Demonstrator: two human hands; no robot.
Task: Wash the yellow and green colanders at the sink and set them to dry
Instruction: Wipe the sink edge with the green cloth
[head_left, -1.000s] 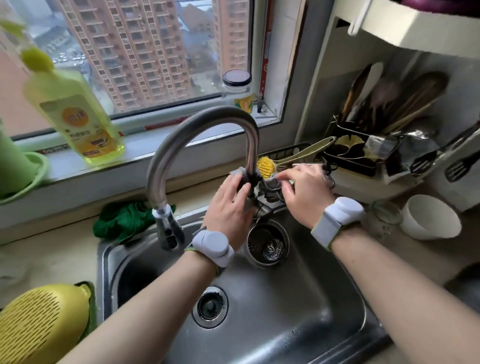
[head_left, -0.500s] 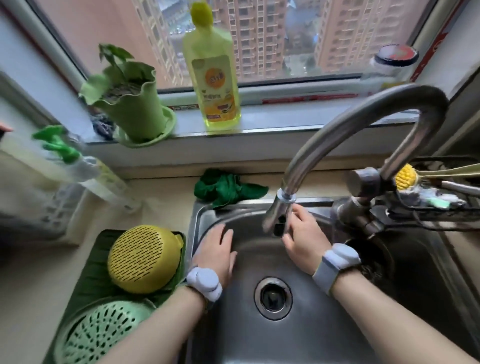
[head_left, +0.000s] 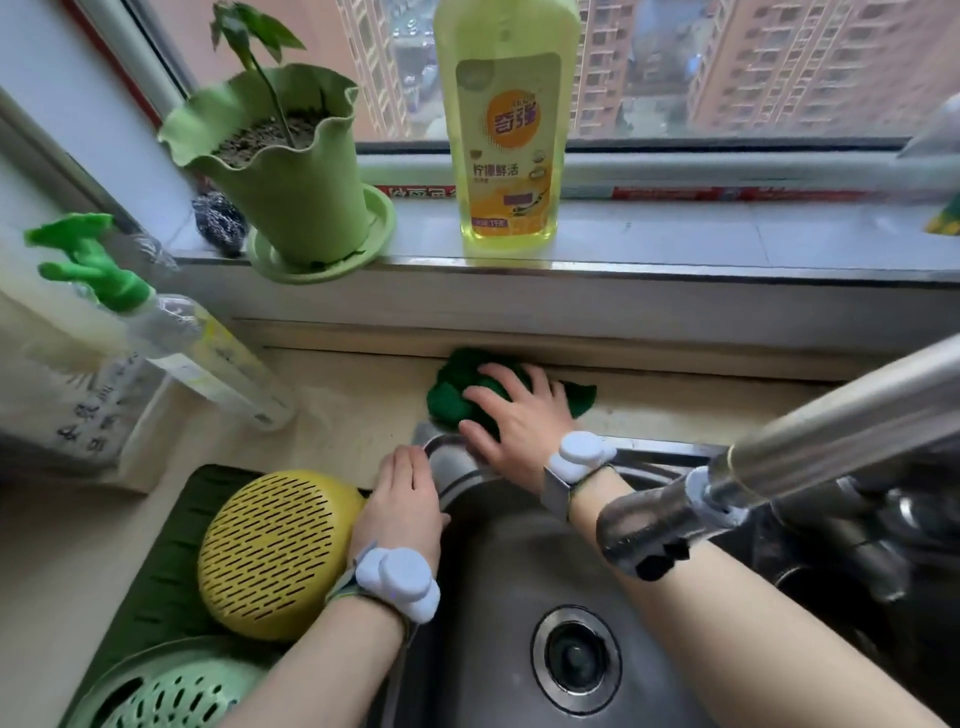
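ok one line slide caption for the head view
Right hand on green cloth, colanders drying beside sink.

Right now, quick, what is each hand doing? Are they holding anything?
Left hand: open, flat on the sink edge, holding nothing.
Right hand: open, fingers spread on the green cloth, not gripping it.

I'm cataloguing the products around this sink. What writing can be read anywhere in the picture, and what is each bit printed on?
"奇强": orange roundel on the yellow dish soap bottle on the windowsill.
"柠檬鲜活": same label, below the roundel.
Small print above the roundel and at the label's foot: too blurred to read.
Red strip along the window frame: white characters, unreadable.
Spray bottle and the white bag beside it: print too blurred to read.
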